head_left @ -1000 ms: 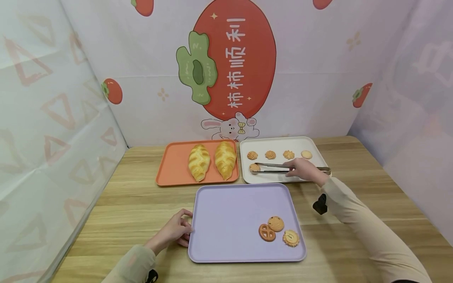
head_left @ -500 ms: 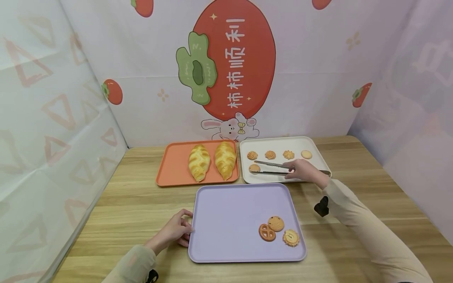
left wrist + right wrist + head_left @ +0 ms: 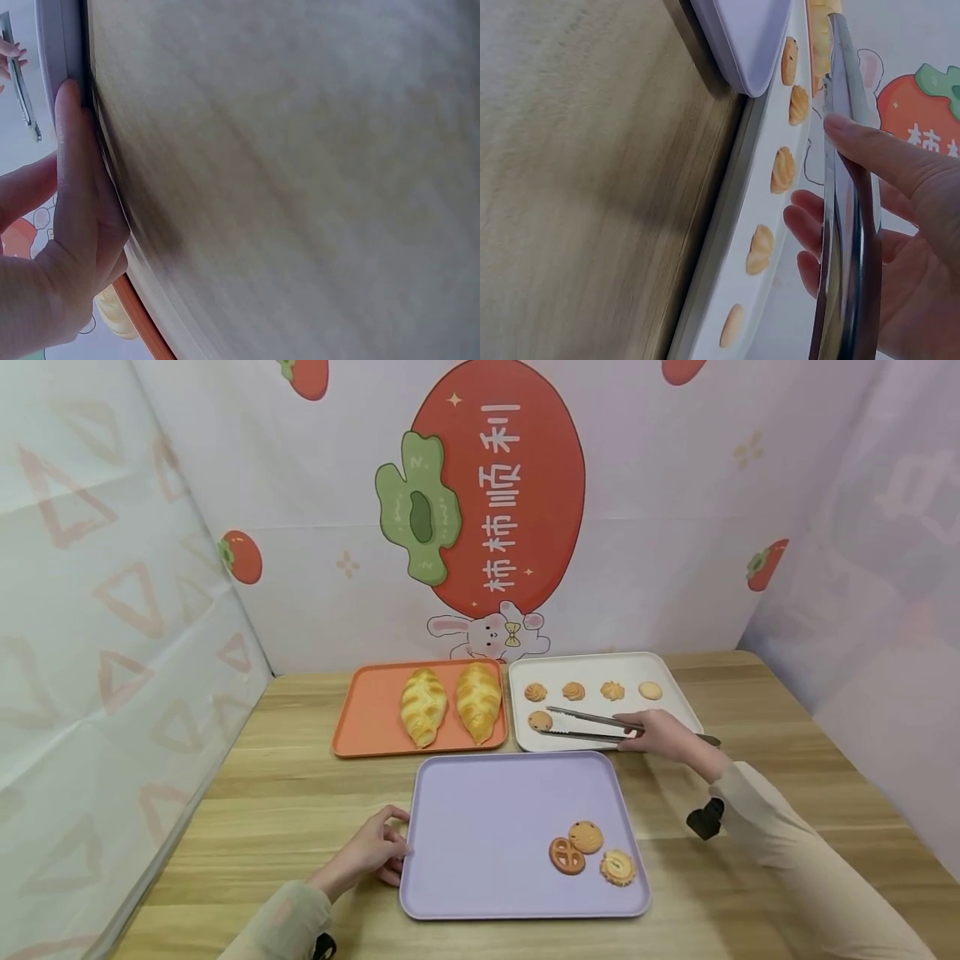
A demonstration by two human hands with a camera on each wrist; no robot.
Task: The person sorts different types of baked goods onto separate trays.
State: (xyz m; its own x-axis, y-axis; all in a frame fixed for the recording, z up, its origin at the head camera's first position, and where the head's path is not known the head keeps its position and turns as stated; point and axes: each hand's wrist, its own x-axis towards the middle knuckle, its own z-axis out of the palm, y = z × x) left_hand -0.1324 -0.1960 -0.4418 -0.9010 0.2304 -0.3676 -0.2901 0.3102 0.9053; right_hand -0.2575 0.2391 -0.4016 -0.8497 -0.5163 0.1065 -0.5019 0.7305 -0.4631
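My right hand (image 3: 660, 735) grips a pair of metal tongs (image 3: 592, 737) over the white tray (image 3: 611, 662). The tong arms are spread, with their tips at the right side of a round speckled cookie (image 3: 540, 721) lying on that tray. In the right wrist view, thumb and fingers hold the tongs (image 3: 847, 225) from both sides. My left hand (image 3: 371, 846) rests against the left edge of the lilac tray (image 3: 480, 827); in the left wrist view a straight finger (image 3: 75, 165) lies along the tray's outer side. A pretzel (image 3: 567, 856) and two cookies (image 3: 617, 867) lie on the lilac tray.
Several small cookies (image 3: 573, 692) line the back of the white tray. An orange tray (image 3: 371, 710) with two bread loaves (image 3: 423, 706) stands at the back left, beside the white one. Printed cloth walls (image 3: 652, 568) enclose the wooden table (image 3: 292, 793).
My right hand has drawn the tongs rightward and slightly nearer, and their tips have come off the speckled cookie, which stays on the white tray. My left hand has kept its place.
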